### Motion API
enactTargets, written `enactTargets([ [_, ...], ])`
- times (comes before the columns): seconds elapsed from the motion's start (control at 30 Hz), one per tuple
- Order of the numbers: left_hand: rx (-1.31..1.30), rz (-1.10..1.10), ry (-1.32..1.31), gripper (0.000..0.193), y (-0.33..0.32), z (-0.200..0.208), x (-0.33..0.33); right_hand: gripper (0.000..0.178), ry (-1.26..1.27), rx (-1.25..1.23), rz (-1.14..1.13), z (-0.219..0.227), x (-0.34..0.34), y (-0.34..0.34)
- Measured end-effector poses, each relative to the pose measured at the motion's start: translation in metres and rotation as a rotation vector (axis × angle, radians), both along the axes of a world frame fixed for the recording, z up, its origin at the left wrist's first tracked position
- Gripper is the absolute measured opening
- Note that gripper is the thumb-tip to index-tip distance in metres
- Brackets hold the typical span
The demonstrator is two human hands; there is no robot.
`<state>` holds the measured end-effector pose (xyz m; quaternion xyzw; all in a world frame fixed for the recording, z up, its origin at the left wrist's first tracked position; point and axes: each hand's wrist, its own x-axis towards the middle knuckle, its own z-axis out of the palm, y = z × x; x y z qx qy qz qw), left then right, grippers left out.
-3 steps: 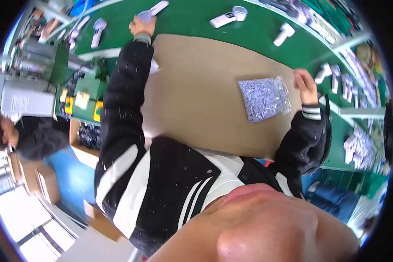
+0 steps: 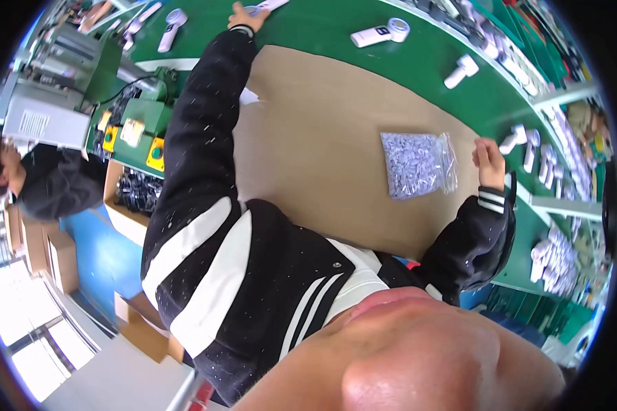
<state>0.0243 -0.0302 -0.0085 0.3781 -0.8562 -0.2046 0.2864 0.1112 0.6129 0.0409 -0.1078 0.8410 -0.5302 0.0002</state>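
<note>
- Over green work surface point(image 2: 308, 31), at upper edge: white handheld fan point(image 2: 274, 3), now partly cropped, view having tilted since earlier frame.
- At fan's round head: left hand point(image 2: 247, 20), fingers partly spread; firm grasp or light touch, cannot tell.
- Lower in view than before: right hand point(image 2: 489, 164), fingers loosely curled, palm hidden.
- Near it, apart: clear bag point(image 2: 411, 166) of small lavender pieces, on brown cardboard point(image 2: 315, 137).

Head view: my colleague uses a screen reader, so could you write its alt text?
A person's outstretched left hand is at a white round-headed device on a green bench; the right hand is beside a clear bag of small lilac pieces on a brown sheet. Similar devices lie nearby.
</note>
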Motion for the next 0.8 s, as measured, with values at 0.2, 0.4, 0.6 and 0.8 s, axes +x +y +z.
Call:
enactTargets([
  [0.2, -0.050, -0.355, -0.078, 0.068, 0.003, -0.009, -0.005, 0.019, -0.438, 0.317, -0.023, -0.013, 0.020, -0.024],
  [0.4, -0.027, -0.505, -0.348, 0.048, 0.012, 0.020, 0.016, 0.025, -0.396, 0.194, 0.139, -0.033, 0.018, -0.040],
  [0.6, 0.199, -1.118, 0.017, 0.047, 0.075, 0.041, 0.141, 0.023, -0.080, 0.387, 0.131, -0.063, 0.002, -0.036],
  [0.8, -0.056, -1.254, 0.073, 0.050, 0.118, 0.017, 0.209, 0.020, 0.059, 0.443, 0.255, -0.074, -0.015, -0.035],
])
